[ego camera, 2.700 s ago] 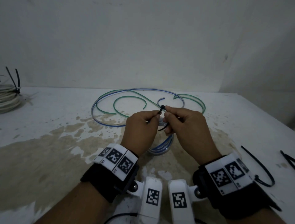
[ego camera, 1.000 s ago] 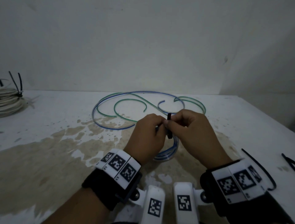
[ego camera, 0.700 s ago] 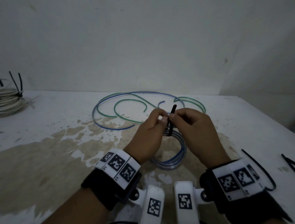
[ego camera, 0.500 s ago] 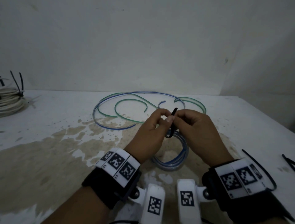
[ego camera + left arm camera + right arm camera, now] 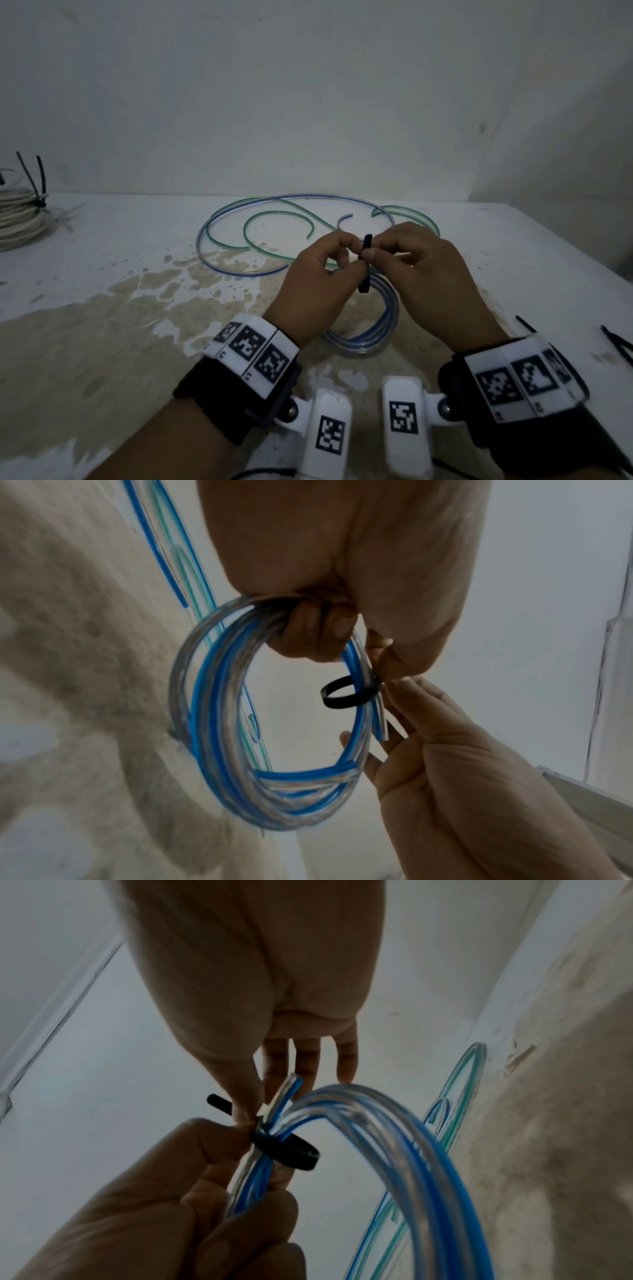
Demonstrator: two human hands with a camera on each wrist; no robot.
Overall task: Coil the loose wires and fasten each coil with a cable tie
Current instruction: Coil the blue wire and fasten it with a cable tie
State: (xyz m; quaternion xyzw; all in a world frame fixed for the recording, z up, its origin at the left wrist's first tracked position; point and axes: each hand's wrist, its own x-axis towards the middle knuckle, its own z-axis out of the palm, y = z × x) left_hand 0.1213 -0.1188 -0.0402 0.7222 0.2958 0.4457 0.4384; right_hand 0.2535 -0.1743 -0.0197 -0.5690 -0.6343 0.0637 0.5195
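Blue-striped clear wire coil (image 5: 371, 329) hangs between both hands above the stained white tabletop (image 5: 102, 329), its ring upright. A black plastic cable tie (image 5: 346, 693) loops loosely round its strands, tail pointing up and away. The left hand (image 5: 315, 291) curls its lower fingers round the coil and pinches the tie; the right hand (image 5: 428, 274) pinches the tie's tail, other fingers straight. Behind lie loose blue and green wires (image 5: 274, 219). A tied white cable coil (image 5: 17, 219) sits far left; spare black ties (image 5: 616, 346) lie right.
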